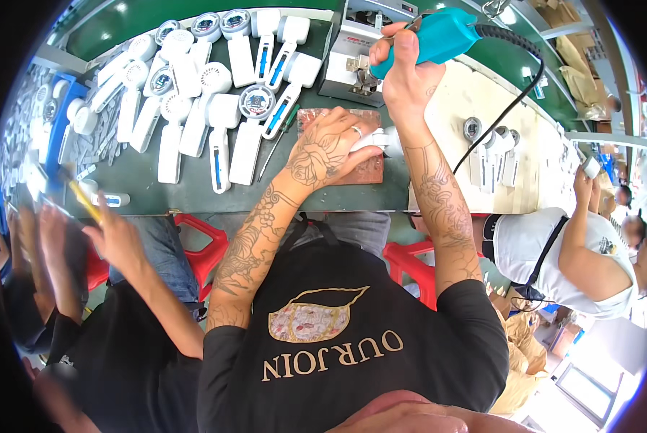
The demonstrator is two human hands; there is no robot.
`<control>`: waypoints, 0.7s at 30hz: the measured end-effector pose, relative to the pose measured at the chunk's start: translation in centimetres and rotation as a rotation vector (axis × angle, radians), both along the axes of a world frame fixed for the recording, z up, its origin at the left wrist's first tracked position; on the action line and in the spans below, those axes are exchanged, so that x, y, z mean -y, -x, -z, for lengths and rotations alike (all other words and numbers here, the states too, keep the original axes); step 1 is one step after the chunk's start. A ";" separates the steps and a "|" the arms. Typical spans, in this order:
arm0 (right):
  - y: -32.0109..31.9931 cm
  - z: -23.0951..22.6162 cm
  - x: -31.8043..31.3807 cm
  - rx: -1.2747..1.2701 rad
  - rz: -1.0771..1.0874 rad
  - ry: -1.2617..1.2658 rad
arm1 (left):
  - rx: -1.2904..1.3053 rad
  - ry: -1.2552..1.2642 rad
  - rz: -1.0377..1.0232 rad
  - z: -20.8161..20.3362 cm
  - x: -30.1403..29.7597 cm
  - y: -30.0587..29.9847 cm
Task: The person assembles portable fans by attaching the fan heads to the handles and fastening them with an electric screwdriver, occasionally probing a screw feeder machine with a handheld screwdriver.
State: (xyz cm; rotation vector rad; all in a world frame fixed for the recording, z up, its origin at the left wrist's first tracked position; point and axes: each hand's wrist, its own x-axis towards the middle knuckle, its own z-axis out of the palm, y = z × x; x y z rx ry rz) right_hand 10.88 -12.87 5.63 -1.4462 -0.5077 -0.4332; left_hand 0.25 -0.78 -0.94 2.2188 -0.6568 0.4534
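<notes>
White plastic device [391, 142] extending over reddish slab [363, 173], white round-headed fans [245, 148] crowding green tabletop [143, 182], left hand [328, 149] pinching device, right hand [408, 71] wrapping around teal corded tool [439, 37]

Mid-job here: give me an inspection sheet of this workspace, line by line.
Surface: dark green tabletop; pale flat board on its right part.
Job's things: white plastic handheld device, partly hidden, over a reddish-brown rectangular block; teal corded power tool, raised beside a grey metal box-shaped machine.
Clutter: many white round-headed handheld devices at left; smaller white group on the board; slim green-handled screwdriver.
Hands: left hand grips the device; right hand grips the power tool.
Cables: black cable runs from the tool down across the board.
Surroundings: person in black at left; person in white at right; red plastic stools.
</notes>
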 end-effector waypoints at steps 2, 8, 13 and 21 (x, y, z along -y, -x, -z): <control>-0.3 0.5 0.2 -0.006 -0.032 -0.008 | -0.007 -0.021 -0.006 0.0 0.2 0.1; 1.8 -0.2 0.1 -0.129 0.020 0.098 | -0.012 -0.043 -0.036 0.3 -0.3 0.0; 5.4 -1.3 3.7 -0.181 0.013 0.033 | -0.060 -0.021 -0.004 -0.2 0.1 -0.2; 6.1 -0.6 4.2 -0.232 -0.005 -0.005 | -0.039 -0.022 -0.017 0.4 0.0 -0.1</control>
